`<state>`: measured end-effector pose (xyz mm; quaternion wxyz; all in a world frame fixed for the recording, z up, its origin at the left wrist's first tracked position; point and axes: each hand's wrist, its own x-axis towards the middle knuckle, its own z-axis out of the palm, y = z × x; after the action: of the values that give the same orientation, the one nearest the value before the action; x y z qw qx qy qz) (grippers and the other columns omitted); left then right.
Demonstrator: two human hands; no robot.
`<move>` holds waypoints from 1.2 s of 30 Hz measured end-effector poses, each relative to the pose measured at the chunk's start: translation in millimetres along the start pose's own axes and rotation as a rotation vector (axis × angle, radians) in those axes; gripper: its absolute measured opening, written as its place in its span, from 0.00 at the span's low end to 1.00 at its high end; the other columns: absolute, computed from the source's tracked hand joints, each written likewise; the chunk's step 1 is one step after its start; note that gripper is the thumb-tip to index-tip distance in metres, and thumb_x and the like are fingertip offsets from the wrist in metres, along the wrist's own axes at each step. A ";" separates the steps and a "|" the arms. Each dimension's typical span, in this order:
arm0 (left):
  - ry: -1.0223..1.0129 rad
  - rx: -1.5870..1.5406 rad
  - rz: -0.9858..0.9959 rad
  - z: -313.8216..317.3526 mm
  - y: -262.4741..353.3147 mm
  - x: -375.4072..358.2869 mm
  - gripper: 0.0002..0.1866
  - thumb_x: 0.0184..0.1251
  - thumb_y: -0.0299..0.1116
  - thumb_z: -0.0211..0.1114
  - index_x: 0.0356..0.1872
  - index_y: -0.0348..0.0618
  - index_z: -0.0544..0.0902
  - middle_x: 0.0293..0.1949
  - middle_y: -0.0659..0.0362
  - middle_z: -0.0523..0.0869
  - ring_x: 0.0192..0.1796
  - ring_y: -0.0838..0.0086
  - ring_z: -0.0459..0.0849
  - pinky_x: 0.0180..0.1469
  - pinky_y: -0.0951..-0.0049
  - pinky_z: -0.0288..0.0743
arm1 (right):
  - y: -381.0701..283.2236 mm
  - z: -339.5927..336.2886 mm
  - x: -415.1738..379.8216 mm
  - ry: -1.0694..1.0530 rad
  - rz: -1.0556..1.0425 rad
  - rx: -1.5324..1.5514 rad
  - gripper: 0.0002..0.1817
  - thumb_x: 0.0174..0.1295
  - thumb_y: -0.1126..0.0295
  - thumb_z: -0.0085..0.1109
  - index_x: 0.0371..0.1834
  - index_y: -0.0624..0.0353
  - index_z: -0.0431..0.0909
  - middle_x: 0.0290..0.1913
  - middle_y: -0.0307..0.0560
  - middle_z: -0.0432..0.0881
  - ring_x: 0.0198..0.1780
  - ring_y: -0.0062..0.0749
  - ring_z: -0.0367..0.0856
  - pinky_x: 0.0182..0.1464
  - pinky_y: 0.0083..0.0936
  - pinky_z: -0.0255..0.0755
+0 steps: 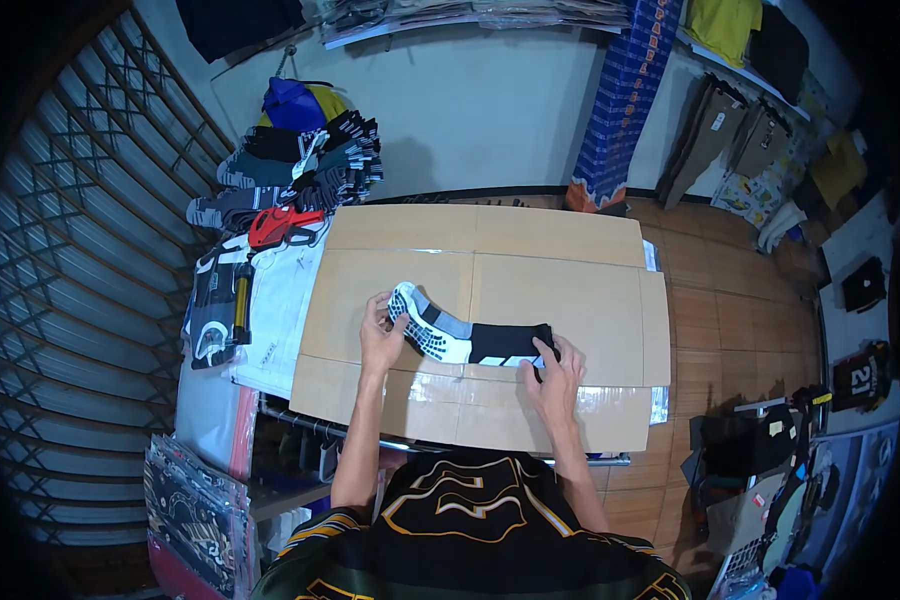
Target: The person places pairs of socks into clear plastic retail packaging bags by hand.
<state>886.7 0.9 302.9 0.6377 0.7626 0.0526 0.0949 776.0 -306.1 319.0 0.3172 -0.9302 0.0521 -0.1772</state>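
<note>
A sock (456, 340) lies stretched sideways on a flattened cardboard sheet (560, 300). Its foot is white and grey with dark grip dots, and its cuff is black with white stripes. At the toe end on the left, my left hand (378, 338) pinches the sock between thumb and fingers. My right hand (556, 382) has its curled fingers on the edge of the cuff at the other end. The toe edge and a corner of the cuff are partly covered by my fingers.
Left of the cardboard are a red tool (282, 227), a pile of folded socks (305, 165) and a packaged dark item (216, 305). A blue printed column (622, 100) stands behind. Clothes (760, 450) are heaped at right, beside the tiled floor (710, 340).
</note>
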 end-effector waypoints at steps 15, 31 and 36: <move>0.046 -0.178 -0.066 7.5 13.7 -10.5 0.32 0.70 0.26 0.73 0.72 0.39 0.70 0.51 0.56 0.85 0.45 0.76 0.86 0.39 0.79 0.80 | -59.0 61.4 18.1 -0.160 -0.281 0.160 0.20 0.55 0.65 0.74 0.52 0.55 0.87 0.58 0.50 0.79 0.60 0.45 0.74 0.55 0.45 0.66; 0.021 -0.142 0.080 32.5 67.1 -27.6 0.28 0.68 0.25 0.74 0.68 0.36 0.74 0.51 0.56 0.86 0.49 0.77 0.84 0.48 0.76 0.79 | -28.7 21.6 31.6 0.099 -0.158 0.135 0.25 0.59 0.71 0.70 0.61 0.60 0.82 0.61 0.57 0.79 0.62 0.52 0.77 0.63 0.44 0.73; 0.026 -0.124 0.164 66.6 82.4 -50.4 0.24 0.68 0.24 0.73 0.64 0.34 0.77 0.47 0.57 0.86 0.47 0.77 0.85 0.47 0.75 0.80 | 3.2 -14.2 27.1 0.114 0.176 0.209 0.21 0.60 0.72 0.71 0.58 0.64 0.83 0.48 0.56 0.85 0.45 0.46 0.85 0.49 0.38 0.80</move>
<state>848.2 -88.2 368.7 0.6731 0.7221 -0.0079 0.1596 796.2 -322.4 335.5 0.4229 -0.8724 0.1328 -0.2057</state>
